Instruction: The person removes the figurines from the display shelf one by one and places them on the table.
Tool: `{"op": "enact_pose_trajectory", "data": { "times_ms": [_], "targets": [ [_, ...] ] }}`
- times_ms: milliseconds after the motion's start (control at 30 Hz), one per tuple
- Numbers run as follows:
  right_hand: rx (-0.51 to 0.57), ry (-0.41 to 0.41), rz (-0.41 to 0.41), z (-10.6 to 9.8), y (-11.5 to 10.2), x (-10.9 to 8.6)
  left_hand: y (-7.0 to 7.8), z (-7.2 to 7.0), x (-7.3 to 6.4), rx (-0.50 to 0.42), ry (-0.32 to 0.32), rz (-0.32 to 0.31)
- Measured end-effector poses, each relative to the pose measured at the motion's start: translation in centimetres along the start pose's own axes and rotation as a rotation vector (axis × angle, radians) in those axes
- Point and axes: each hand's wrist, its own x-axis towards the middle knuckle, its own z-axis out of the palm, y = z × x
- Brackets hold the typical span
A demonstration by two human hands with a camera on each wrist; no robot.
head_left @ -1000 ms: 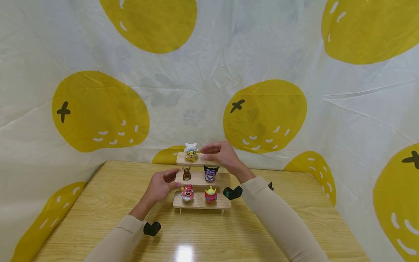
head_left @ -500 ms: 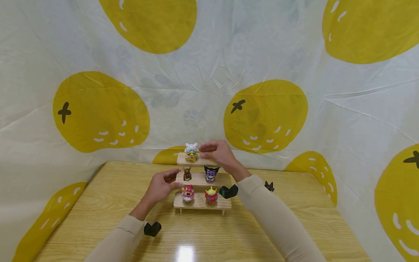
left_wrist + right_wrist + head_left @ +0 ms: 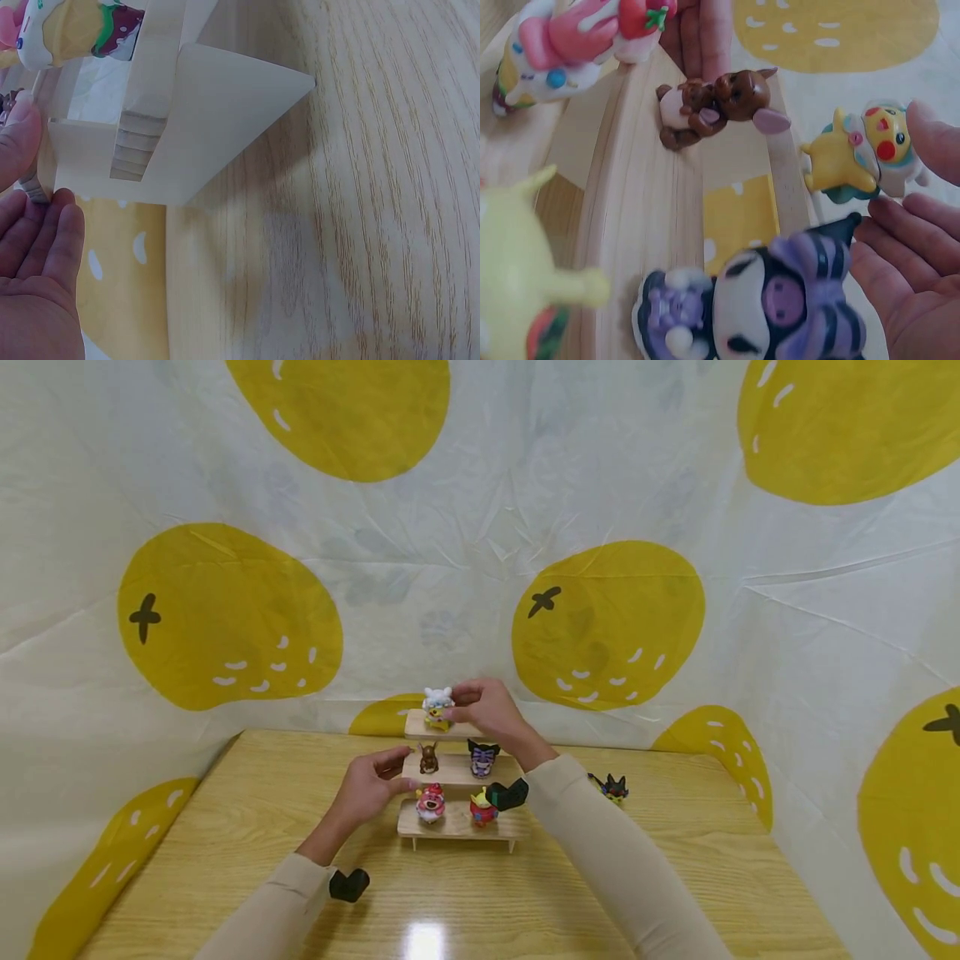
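My left hand (image 3: 367,789) pinches the left end of the middle shelf of a wooden three-tier display stand (image 3: 457,770); in the left wrist view the thumb lies on top, fingers below. On the top tier stands a yellow Pikachu figurine (image 3: 437,710) in a white hood. My right hand (image 3: 491,710) has thumb and fingers around its hooded head, the thumb in front, as the right wrist view also shows. The middle tier bears a brown big-eared figurine (image 3: 720,109) and a black-and-purple one (image 3: 772,300). Below are a pink-and-white figurine (image 3: 431,804) and a red-and-yellow one (image 3: 482,814).
A dark-eared figurine (image 3: 615,787) lies or stands on the wooden table (image 3: 465,902), right of the stand and partly behind the right sleeve. A white curtain (image 3: 427,585) with yellow fruit prints hangs behind the table and along its sides.
My right hand has moved left along the top tier to the Pikachu figurine, its thumb now in front of it. More of the dark-eared figurine shows. The left hand keeps its place.
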Motion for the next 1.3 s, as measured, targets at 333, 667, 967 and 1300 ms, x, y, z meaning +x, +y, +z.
{"op": "enact_pose_trajectory", "data": {
  "times_ms": [333,667,967,1300],
  "targets": [
    [0.009,0.011,0.012,1.2,-0.5,0.8,0.0,0.0,-0.1,0.002,-0.006,0.003],
    [0.004,0.048,-0.026,1.6,-0.8,0.7,0.0,0.1,-0.1,0.022,-0.003,0.005],
    [0.018,0.021,-0.060,1.8,-0.7,0.9,0.2,0.1,0.0,0.022,-0.002,0.010],
    [-0.055,0.015,-0.087,1.8,-0.9,0.8,0.3,0.1,-0.1,0.020,0.004,0.009]
  ]
}}
